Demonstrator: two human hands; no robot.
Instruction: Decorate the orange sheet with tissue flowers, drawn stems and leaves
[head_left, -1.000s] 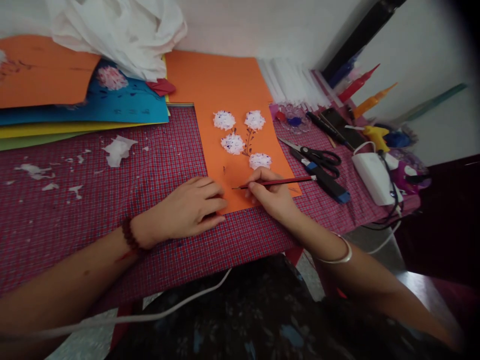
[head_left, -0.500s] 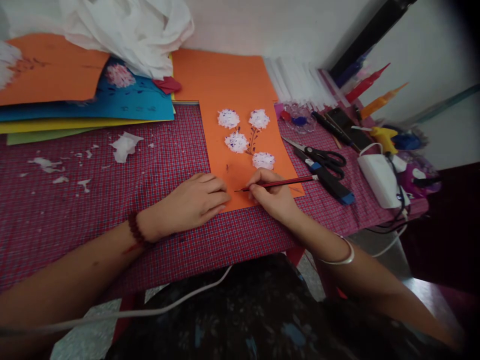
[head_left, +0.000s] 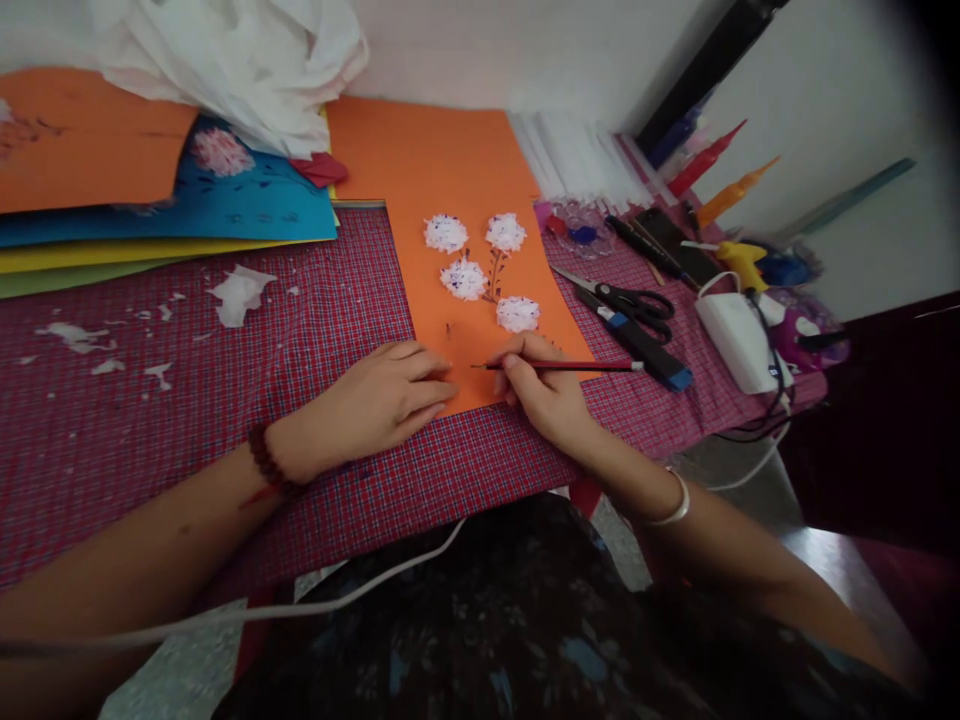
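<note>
Held in my right hand [head_left: 541, 388] is a red-and-black pencil [head_left: 592, 366], its tip pointing left, close over the lower part of an orange paper [head_left: 435, 345]. Whether the tip touches the paper I cannot tell. My left hand [head_left: 386, 398] lies flat, palm down, with its fingertips on the paper's lower left edge and its fingers stretched out. Several white fluffy flowers [head_left: 463, 280] flecked with purple sit on the paper. A brown stem [head_left: 495, 272] with small dark leaves runs between them.
Right of the paper lie black-handled scissors [head_left: 637, 305] and a cutter [head_left: 649, 350]. A white device [head_left: 739, 340] with cords, glue sticks [head_left: 574, 160] and paint tubes [head_left: 735, 195] are farther right. Coloured sheets [head_left: 255, 215], a white cloth [head_left: 240, 60] and paper scraps [head_left: 241, 293] are on the left.
The whole view has shifted slightly, so things appear a little farther left. The pencil in my right hand now lies nearly level, its back end lower. My left hand stays on the paper's edge.
</note>
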